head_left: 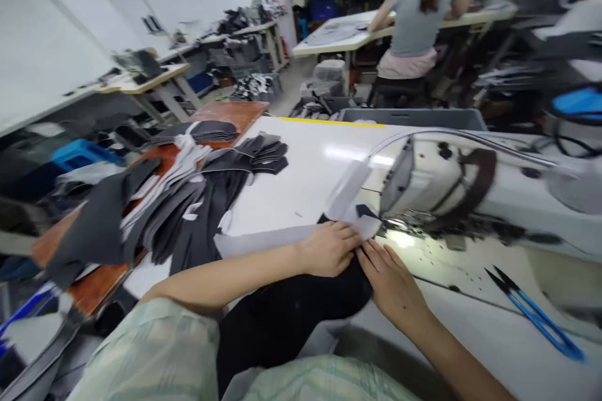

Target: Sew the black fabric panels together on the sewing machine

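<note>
A black fabric piece with a light grey strip along it lies over the table edge and down to my lap. My left hand is closed on the fabric, its fingertips at the grey strip. Close beside it, my right hand has its fingers lying stretched on the fabric's edge. Both hands are just left of the needle area of a white sewing machine, where the strip's end reaches the presser foot. The needle itself is too blurred to make out.
Blue-handled thread snips lie on the table to the right. Stacks of dark and white cut fabric pieces cover the left side, partly on a brown board. A grey crate stands behind the table. Further back a person sits at another table.
</note>
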A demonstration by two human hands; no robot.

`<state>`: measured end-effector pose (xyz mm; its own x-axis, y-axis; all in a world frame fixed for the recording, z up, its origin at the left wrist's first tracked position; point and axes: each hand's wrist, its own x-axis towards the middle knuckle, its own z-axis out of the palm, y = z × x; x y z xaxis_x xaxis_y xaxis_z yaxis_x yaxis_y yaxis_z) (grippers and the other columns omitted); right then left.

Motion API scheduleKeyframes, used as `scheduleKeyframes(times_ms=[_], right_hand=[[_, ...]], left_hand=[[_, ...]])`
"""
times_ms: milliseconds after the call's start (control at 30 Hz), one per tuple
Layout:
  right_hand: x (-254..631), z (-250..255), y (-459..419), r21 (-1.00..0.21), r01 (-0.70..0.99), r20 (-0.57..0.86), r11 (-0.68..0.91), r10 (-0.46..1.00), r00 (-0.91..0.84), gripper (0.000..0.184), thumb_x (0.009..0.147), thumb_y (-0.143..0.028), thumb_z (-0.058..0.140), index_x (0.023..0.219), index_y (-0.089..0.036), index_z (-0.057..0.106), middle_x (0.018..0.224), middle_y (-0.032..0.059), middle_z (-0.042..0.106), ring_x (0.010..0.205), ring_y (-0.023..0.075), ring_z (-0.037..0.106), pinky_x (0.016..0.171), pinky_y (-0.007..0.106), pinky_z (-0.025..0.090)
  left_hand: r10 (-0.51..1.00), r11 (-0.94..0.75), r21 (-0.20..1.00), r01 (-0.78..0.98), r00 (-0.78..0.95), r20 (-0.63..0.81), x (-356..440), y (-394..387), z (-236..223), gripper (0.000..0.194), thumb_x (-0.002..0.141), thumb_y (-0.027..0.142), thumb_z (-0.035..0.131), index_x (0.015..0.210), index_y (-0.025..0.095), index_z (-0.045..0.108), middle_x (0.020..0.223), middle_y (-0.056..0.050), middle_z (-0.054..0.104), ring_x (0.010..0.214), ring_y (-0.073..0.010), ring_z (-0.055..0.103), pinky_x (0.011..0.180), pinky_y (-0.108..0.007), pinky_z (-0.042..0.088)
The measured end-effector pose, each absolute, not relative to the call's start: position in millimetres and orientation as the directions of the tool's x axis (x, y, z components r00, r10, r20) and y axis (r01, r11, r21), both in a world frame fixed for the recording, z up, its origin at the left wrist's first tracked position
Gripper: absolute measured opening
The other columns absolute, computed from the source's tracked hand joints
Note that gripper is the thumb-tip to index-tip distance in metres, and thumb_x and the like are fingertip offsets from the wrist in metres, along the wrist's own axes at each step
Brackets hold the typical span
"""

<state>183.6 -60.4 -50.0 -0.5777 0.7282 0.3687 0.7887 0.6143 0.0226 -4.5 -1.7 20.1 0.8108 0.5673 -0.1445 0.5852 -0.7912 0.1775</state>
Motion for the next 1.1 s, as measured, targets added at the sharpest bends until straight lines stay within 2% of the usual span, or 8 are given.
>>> scheduleKeyframes(times_ms=[67,133,267,333,500,667,933,1100], right_hand=[[178,-45,-66,-0.008,0.808,0.316,0.59,0.768,-0.557,0.048,0.075,0.0,0.041,0.119,-0.005,0.059,0.123,0.0182,0.06,0.119,0.0279,0.052,0.1,0.044,0.043],[172,-41,-68,-0.039,0.825,0.259,0.564,0.803,-0.537,0.048,0.077,-0.004,0.043,0.124,-0.003,0.055,0.128,0.0211,0.056,0.122,0.0307,0.049,0.102,0.047,0.04],[166,-33,-70,-0.102,0.843,0.178,0.528,0.843,-0.507,0.048,0.081,-0.007,0.044,0.128,-0.004,0.052,0.134,0.0246,0.05,0.128,0.0338,0.043,0.105,0.051,0.036],[167,-29,-71,-0.146,0.843,0.139,0.518,0.854,-0.501,0.047,0.083,-0.008,0.044,0.128,-0.005,0.052,0.134,0.0237,0.05,0.13,0.0339,0.04,0.106,0.054,0.033],[171,-24,-73,-0.24,0.83,0.073,0.504,0.862,-0.502,0.044,0.084,-0.007,0.042,0.126,-0.006,0.054,0.131,0.0227,0.052,0.13,0.0344,0.039,0.105,0.059,0.032],[171,-25,-75,-0.263,0.829,0.077,0.494,0.867,-0.492,0.044,0.084,-0.008,0.041,0.126,-0.004,0.054,0.133,0.0253,0.05,0.13,0.0365,0.037,0.103,0.062,0.033],[175,-19,-76,-0.298,0.832,0.043,0.468,0.877,-0.478,0.045,0.085,-0.009,0.039,0.128,-0.005,0.052,0.135,0.0241,0.048,0.131,0.0368,0.036,0.104,0.063,0.031],[179,-17,-76,-0.288,0.849,0.039,0.443,0.891,-0.452,0.047,0.085,-0.006,0.036,0.13,-0.007,0.051,0.137,0.0228,0.046,0.132,0.0356,0.035,0.102,0.065,0.031]], left_hand=[[0.562,-0.785,0.176,0.594,0.802,-0.202,-2,-5,24,0.057,0.083,0.029,0.049,0.136,0.009,0.041,0.14,-0.015,0.045,0.125,-0.0289,0.041,0.099,-0.043,0.04],[0.581,-0.775,0.113,0.622,0.771,-0.261,4,-4,26,0.061,0.082,0.022,0.048,0.14,0.01,0.034,0.138,-0.016,0.046,0.123,-0.0297,0.041,0.095,-0.043,0.043],[0.643,-0.743,-0.053,0.667,0.691,-0.329,24,2,24,0.047,0.091,0.013,0.033,0.137,0.014,0.039,0.126,-0.016,0.054,0.107,-0.0267,0.05,0.08,-0.039,0.05],[0.645,-0.747,-0.092,0.658,0.684,-0.341,33,5,24,0.044,0.092,0.013,0.033,0.136,0.016,0.041,0.13,-0.014,0.052,0.103,-0.025,0.052,0.075,-0.035,0.051],[0.63,-0.756,-0.099,0.647,0.678,-0.378,49,8,28,0.049,0.09,0.01,0.036,0.139,0.014,0.038,0.146,-0.012,0.039,0.106,-0.0243,0.053,0.07,-0.03,0.053],[0.687,-0.701,-0.097,0.706,0.634,-0.354,56,7,26,0.053,0.089,0.009,0.037,0.141,0.017,0.038,0.145,-0.012,0.04,0.106,-0.0251,0.054,0.066,-0.03,0.055],[0.696,-0.691,-0.106,0.715,0.618,-0.367,61,6,27,0.054,0.088,0.008,0.037,0.142,0.018,0.037,0.147,-0.012,0.037,0.104,-0.0252,0.054,0.066,-0.031,0.055],[0.683,-0.7,-0.123,0.704,0.608,-0.404,69,7,28,0.052,0.089,0.009,0.034,0.141,0.012,0.036,0.146,-0.012,0.038,0.106,-0.0253,0.052,0.068,-0.031,0.054]])
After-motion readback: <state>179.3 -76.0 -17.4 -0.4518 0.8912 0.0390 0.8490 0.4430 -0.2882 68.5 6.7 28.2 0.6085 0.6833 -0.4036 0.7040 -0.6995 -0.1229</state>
